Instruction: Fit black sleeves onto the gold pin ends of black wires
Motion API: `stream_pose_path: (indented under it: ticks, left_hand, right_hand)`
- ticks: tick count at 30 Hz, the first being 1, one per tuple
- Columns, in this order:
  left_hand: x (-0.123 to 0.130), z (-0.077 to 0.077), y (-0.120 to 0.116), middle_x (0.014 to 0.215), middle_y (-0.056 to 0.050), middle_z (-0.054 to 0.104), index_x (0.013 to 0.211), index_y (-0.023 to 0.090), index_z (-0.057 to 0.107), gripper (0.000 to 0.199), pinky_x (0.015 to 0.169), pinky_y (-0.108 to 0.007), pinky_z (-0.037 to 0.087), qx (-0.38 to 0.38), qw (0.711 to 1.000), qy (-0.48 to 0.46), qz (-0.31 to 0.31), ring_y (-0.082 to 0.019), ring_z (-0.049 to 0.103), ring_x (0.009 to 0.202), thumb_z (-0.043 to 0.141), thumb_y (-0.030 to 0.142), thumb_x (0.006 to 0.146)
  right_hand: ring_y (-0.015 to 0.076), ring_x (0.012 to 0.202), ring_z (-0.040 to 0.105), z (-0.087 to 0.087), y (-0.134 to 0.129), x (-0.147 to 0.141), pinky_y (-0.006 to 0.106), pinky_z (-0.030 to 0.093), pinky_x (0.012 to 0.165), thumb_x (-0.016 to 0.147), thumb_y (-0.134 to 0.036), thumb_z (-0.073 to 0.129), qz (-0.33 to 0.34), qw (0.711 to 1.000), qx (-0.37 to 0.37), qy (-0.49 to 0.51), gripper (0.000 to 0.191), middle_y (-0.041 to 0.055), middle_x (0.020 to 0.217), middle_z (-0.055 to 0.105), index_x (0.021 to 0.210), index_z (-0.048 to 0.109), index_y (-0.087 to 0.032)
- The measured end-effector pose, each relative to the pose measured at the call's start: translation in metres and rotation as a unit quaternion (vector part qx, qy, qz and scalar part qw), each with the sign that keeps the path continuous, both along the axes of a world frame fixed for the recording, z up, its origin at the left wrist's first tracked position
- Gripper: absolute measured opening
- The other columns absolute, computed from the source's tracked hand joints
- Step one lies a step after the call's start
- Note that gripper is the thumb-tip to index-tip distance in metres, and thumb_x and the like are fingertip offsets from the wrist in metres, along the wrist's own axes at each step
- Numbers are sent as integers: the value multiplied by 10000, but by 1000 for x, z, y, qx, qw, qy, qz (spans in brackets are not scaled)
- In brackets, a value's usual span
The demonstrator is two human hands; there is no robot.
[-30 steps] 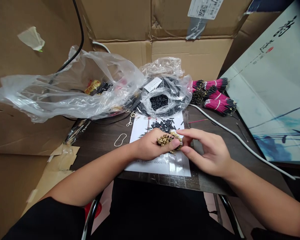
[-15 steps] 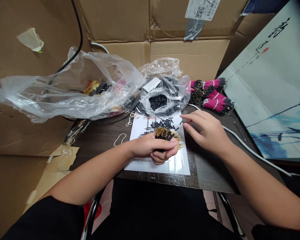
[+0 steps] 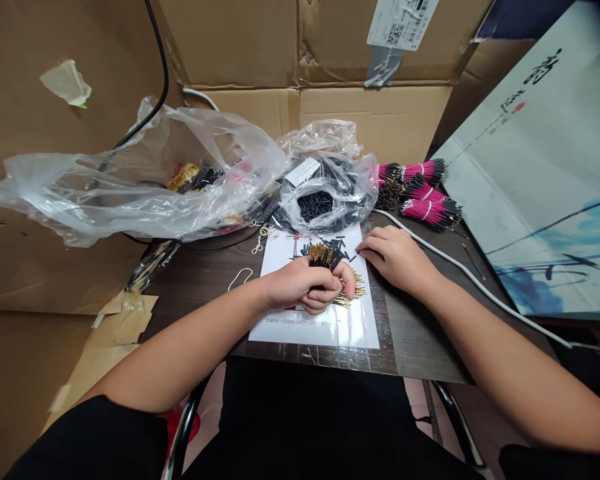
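My left hand (image 3: 313,285) is closed around a bundle of thin gold-tipped black pieces (image 3: 325,256), tips pointing up, above a white printed sheet (image 3: 310,333). On the sheet, beyond that hand, lie loose black tubes (image 3: 336,243). Gold pins (image 3: 353,293) lie to its right, partly hidden by its fingers. My right hand (image 3: 395,260) rests low over the sheet's right edge, fingers bent and close together, its fingertips by a black tube; whether they grip anything is too small to tell.
Behind the sheet sits an open plastic bag of black tubes (image 3: 316,205). A large clear bag (image 3: 145,193) spreads left. Pink wire bundles (image 3: 425,210) lie at the back right beside a white cable (image 3: 460,267). A rubber band (image 3: 240,277) lies left of the sheet.
My right hand has lowered toward the tabletop and its fingers have drawn together. The bundle in my left hand has tilted a little, with the fingers shifted around it.
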State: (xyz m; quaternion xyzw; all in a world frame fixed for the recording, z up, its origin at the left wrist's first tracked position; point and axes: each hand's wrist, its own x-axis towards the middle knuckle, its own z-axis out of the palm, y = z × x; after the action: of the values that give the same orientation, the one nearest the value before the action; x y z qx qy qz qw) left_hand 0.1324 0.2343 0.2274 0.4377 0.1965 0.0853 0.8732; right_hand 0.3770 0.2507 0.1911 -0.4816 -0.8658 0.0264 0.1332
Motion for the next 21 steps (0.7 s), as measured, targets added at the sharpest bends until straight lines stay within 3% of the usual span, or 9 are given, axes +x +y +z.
stream_pose_path:
  ticks: [5,8,11,15,17,21]
  left_hand:
    - [1,-2,0,455,74,343,822,137,544,95,362,-162,216,12,999,10,28,-53,246,353,454,162,806]
    - [0,-2,1,459,85,295,811,143,537,85,374,-157,214,16,998,16,55,-43,210,358,458,173,817]
    - [0,-1,0,458,93,245,788,143,538,91,382,-153,190,15,999,17,41,-35,155,370,456,170,815]
    - [0,-1,0,455,90,235,794,136,555,107,381,-155,160,5,1000,12,-11,-40,137,377,451,158,794]
    - [1,-1,-1,455,89,236,805,135,555,105,376,-157,156,-5,999,14,-31,-45,138,377,457,165,785]
    - [2,-1,-2,456,87,244,810,140,546,96,371,-158,155,-14,998,21,-57,-48,142,377,466,170,767]
  right_hand:
    - [197,854,511,-1,-1,-4,357,367,799,916,-242,448,-11,1000,5,-24,193,78,881,632,871,623,-172]
    - [179,846,525,10,-13,-12,346,408,795,928,-224,430,14,997,-4,75,176,67,882,639,915,598,-172]
    - [154,888,558,35,-32,-24,330,455,834,910,-209,493,31,970,15,239,125,54,936,637,958,606,-185]
    - [149,904,587,65,-53,-39,326,494,803,889,-204,542,12,946,5,324,168,51,968,617,993,670,-234]
    - [153,912,603,69,-58,-45,331,515,803,889,-207,545,-4,930,-11,367,186,49,978,630,1005,683,-249]
    - [157,911,640,61,-61,-53,340,561,833,856,-244,611,-58,872,-31,486,206,49,1013,657,1058,652,-244]
